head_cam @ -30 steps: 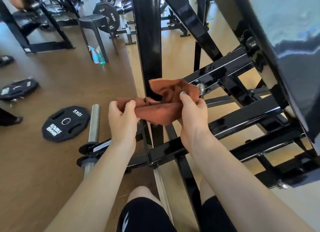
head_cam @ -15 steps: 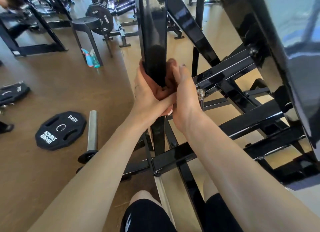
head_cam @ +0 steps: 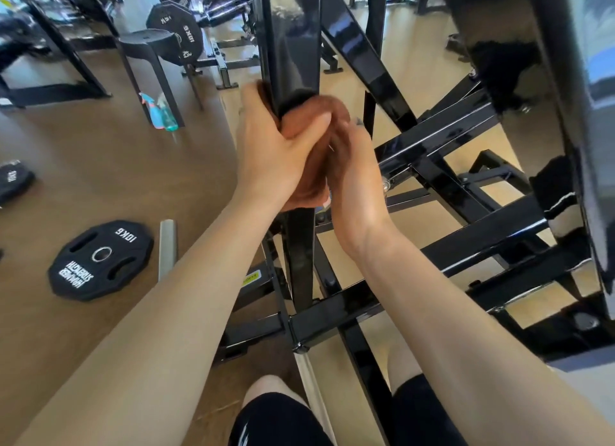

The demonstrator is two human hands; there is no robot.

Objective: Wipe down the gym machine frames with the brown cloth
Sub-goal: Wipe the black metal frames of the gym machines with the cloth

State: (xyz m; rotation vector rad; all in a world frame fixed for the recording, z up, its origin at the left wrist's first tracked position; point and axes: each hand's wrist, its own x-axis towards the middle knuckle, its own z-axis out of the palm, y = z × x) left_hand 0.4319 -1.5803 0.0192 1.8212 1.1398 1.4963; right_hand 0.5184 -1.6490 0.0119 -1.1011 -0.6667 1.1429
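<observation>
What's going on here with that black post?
A person is cleaning a gym machine. Both hands, left hand and right hand, grip a brown cloth wrapped around the machine's upright black post. A spray bottle stands on the floor nearby, and a weight plate lies flat.

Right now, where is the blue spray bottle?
In the head view, the blue spray bottle stands on the wooden floor at upper left, beside a leg of the black stool, left of the hands.
</observation>
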